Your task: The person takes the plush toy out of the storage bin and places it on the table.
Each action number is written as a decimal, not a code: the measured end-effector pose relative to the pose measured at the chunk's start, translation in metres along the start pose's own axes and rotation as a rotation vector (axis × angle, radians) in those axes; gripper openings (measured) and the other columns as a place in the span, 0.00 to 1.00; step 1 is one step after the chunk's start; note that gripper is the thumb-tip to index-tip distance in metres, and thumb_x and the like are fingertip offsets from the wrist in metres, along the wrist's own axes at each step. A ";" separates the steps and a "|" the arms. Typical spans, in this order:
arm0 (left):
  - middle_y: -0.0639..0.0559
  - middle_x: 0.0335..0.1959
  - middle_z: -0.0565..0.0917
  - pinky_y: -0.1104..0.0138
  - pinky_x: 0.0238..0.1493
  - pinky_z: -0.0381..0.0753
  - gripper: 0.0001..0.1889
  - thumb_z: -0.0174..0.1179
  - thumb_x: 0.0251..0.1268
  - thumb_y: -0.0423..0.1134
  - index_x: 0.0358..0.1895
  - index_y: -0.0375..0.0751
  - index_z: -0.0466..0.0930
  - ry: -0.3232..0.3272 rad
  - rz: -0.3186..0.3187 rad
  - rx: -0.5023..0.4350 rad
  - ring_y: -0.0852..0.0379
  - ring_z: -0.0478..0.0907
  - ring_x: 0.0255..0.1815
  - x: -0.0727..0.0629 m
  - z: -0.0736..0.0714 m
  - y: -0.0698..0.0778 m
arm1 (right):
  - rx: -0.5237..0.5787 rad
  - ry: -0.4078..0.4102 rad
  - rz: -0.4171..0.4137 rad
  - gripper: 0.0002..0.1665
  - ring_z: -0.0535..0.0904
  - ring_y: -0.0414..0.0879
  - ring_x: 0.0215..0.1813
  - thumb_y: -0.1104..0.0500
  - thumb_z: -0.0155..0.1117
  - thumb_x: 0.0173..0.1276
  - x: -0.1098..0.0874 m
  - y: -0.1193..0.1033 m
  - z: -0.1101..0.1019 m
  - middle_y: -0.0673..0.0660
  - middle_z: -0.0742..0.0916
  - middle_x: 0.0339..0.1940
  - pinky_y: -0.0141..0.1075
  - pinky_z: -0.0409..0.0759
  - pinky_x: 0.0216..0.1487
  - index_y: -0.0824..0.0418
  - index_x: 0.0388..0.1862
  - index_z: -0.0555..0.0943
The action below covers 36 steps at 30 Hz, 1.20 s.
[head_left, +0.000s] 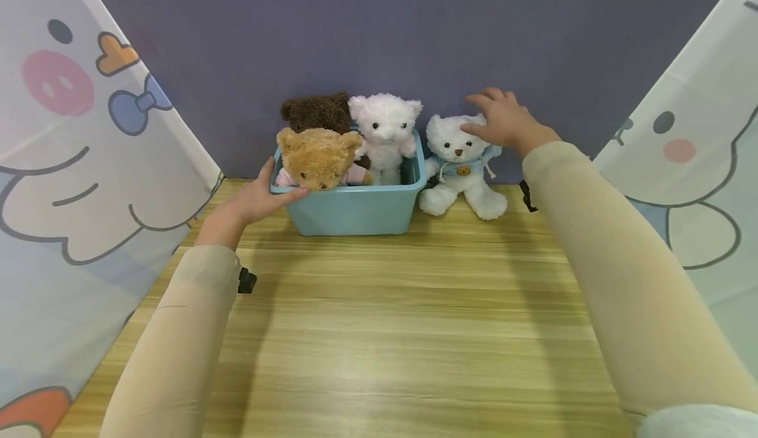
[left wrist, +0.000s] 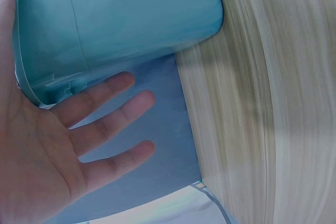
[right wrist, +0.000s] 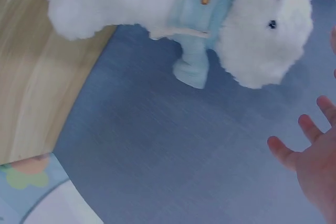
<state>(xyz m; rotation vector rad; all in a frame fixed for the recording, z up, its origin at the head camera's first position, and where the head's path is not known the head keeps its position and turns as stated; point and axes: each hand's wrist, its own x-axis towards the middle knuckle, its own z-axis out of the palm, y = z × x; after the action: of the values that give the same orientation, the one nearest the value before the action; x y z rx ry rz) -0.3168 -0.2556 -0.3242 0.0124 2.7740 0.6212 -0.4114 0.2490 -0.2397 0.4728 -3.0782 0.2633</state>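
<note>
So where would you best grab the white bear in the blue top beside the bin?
Probably round the middle of the white bear, over its blue top, from the person's right. It sits with legs splayed forward, the teal bin close on the person's left and a grey wall behind; the right hand is by its head.

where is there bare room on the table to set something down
Widest: the table in front of the bin, between the sleeves. Crowded: the back, where toys fill much of the bin, the left hand touches one end, and the bear in blue sits close to the other.
</note>
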 end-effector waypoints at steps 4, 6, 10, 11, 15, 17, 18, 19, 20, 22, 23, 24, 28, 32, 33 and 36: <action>0.18 0.82 0.57 0.35 0.57 0.82 0.72 0.43 0.53 0.93 0.81 0.58 0.06 -0.005 -0.004 -0.002 0.25 0.83 0.61 -0.002 -0.001 0.000 | 0.035 0.022 -0.022 0.50 0.39 0.75 0.88 0.31 0.51 0.82 -0.003 -0.009 -0.010 0.65 0.45 0.91 0.80 0.56 0.76 0.50 0.91 0.49; 0.18 0.81 0.59 0.36 0.54 0.83 0.72 0.43 0.53 0.93 0.81 0.58 0.05 -0.005 -0.005 -0.001 0.27 0.85 0.58 -0.002 -0.001 0.000 | 0.062 0.031 -0.034 0.50 0.38 0.74 0.89 0.31 0.53 0.81 -0.004 -0.015 -0.015 0.65 0.45 0.92 0.79 0.57 0.76 0.48 0.91 0.48; 0.18 0.79 0.62 0.39 0.51 0.84 0.72 0.42 0.53 0.93 0.80 0.59 0.04 -0.007 -0.004 0.001 0.30 0.87 0.52 -0.002 -0.001 0.001 | 0.110 0.038 -0.064 0.51 0.37 0.72 0.90 0.31 0.54 0.81 -0.005 -0.034 -0.024 0.64 0.45 0.92 0.77 0.55 0.79 0.46 0.91 0.48; 0.18 0.79 0.63 0.39 0.51 0.84 0.72 0.43 0.54 0.93 0.81 0.59 0.05 -0.005 -0.003 0.000 0.31 0.88 0.51 -0.003 -0.001 0.001 | 0.119 0.039 -0.074 0.51 0.38 0.71 0.90 0.32 0.55 0.81 -0.005 -0.039 -0.026 0.64 0.45 0.92 0.77 0.54 0.80 0.46 0.91 0.48; 0.18 0.78 0.63 0.37 0.54 0.83 0.71 0.42 0.55 0.92 0.82 0.57 0.06 0.000 0.004 0.002 0.28 0.86 0.56 -0.004 -0.001 0.001 | 0.146 0.034 -0.126 0.51 0.39 0.68 0.91 0.33 0.56 0.81 -0.004 -0.062 -0.030 0.63 0.46 0.92 0.73 0.50 0.83 0.47 0.91 0.48; 0.17 0.79 0.63 0.35 0.56 0.82 0.71 0.42 0.55 0.92 0.82 0.56 0.06 0.001 0.009 0.005 0.26 0.84 0.59 -0.005 -0.001 0.001 | 0.155 0.029 -0.149 0.51 0.40 0.67 0.91 0.33 0.57 0.81 -0.002 -0.074 -0.031 0.62 0.46 0.92 0.71 0.50 0.85 0.46 0.91 0.48; 0.17 0.79 0.62 0.34 0.57 0.82 0.71 0.42 0.56 0.92 0.82 0.56 0.06 0.000 0.011 0.006 0.24 0.83 0.61 -0.005 -0.001 0.001 | 0.157 0.026 -0.160 0.51 0.40 0.66 0.91 0.33 0.57 0.80 -0.002 -0.079 -0.031 0.61 0.46 0.92 0.70 0.50 0.85 0.46 0.91 0.48; 0.17 0.79 0.61 0.33 0.59 0.81 0.71 0.42 0.56 0.92 0.82 0.56 0.06 0.000 0.013 0.008 0.23 0.82 0.62 -0.006 -0.001 0.001 | 0.160 0.023 -0.169 0.51 0.41 0.65 0.91 0.33 0.57 0.80 -0.001 -0.085 -0.030 0.60 0.47 0.92 0.70 0.49 0.86 0.45 0.91 0.48; 0.17 0.79 0.60 0.33 0.59 0.81 0.71 0.42 0.56 0.92 0.82 0.56 0.06 0.001 0.014 0.009 0.22 0.81 0.63 -0.006 -0.001 0.001 | 0.163 0.020 -0.178 0.51 0.41 0.64 0.92 0.32 0.58 0.80 0.000 -0.091 -0.029 0.59 0.47 0.92 0.69 0.50 0.86 0.45 0.91 0.48; 0.16 0.80 0.60 0.32 0.60 0.80 0.71 0.42 0.56 0.92 0.82 0.56 0.06 0.000 0.016 0.011 0.21 0.80 0.64 -0.006 0.000 0.000 | 0.172 0.013 -0.201 0.52 0.42 0.62 0.92 0.32 0.58 0.79 0.002 -0.103 -0.026 0.58 0.48 0.92 0.68 0.50 0.86 0.44 0.91 0.49; 0.16 0.80 0.59 0.32 0.60 0.80 0.71 0.42 0.56 0.92 0.82 0.56 0.06 -0.002 0.016 0.011 0.21 0.79 0.64 -0.006 0.000 0.000 | 0.178 0.007 -0.212 0.52 0.42 0.61 0.92 0.31 0.58 0.79 0.003 -0.109 -0.024 0.57 0.48 0.92 0.67 0.50 0.87 0.44 0.91 0.49; 0.16 0.79 0.60 0.32 0.60 0.80 0.71 0.42 0.56 0.92 0.81 0.56 0.06 -0.003 0.015 0.010 0.21 0.80 0.64 -0.007 0.000 0.000 | 0.186 0.001 -0.224 0.52 0.42 0.61 0.92 0.31 0.58 0.78 0.004 -0.115 -0.021 0.56 0.48 0.92 0.67 0.50 0.87 0.43 0.91 0.49; 0.16 0.81 0.57 0.32 0.61 0.79 0.71 0.42 0.56 0.92 0.81 0.57 0.05 -0.009 0.015 0.001 0.20 0.78 0.66 -0.007 0.000 -0.001 | 0.224 -0.026 -0.282 0.52 0.44 0.57 0.92 0.29 0.60 0.77 0.006 -0.141 -0.013 0.53 0.49 0.92 0.64 0.53 0.87 0.39 0.90 0.50; 0.18 0.83 0.52 0.29 0.65 0.76 0.71 0.43 0.55 0.92 0.81 0.59 0.05 -0.007 0.018 -0.007 0.17 0.71 0.72 -0.006 -0.001 -0.002 | 0.255 -0.046 -0.316 0.52 0.47 0.53 0.92 0.28 0.61 0.75 0.008 -0.168 -0.006 0.50 0.51 0.91 0.60 0.56 0.87 0.35 0.90 0.51; 0.18 0.83 0.52 0.29 0.65 0.75 0.71 0.42 0.55 0.93 0.81 0.58 0.05 -0.005 0.017 -0.006 0.17 0.70 0.73 -0.005 -0.002 -0.003 | 0.256 -0.048 -0.326 0.52 0.48 0.52 0.91 0.28 0.61 0.75 0.008 -0.174 -0.004 0.50 0.52 0.91 0.59 0.56 0.88 0.35 0.90 0.51; 0.18 0.83 0.50 0.28 0.67 0.73 0.71 0.42 0.54 0.93 0.81 0.58 0.05 -0.009 0.014 -0.004 0.16 0.67 0.74 -0.005 -0.003 -0.004 | 0.275 -0.054 -0.348 0.52 0.51 0.51 0.91 0.28 0.62 0.74 0.010 -0.193 0.002 0.48 0.54 0.91 0.55 0.58 0.87 0.36 0.90 0.52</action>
<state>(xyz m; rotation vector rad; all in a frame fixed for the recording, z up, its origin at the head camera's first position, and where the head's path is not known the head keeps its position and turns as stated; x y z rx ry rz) -0.3123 -0.2609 -0.3219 0.0339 2.7663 0.6286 -0.3633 0.0639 -0.2101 1.0235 -2.9464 0.6730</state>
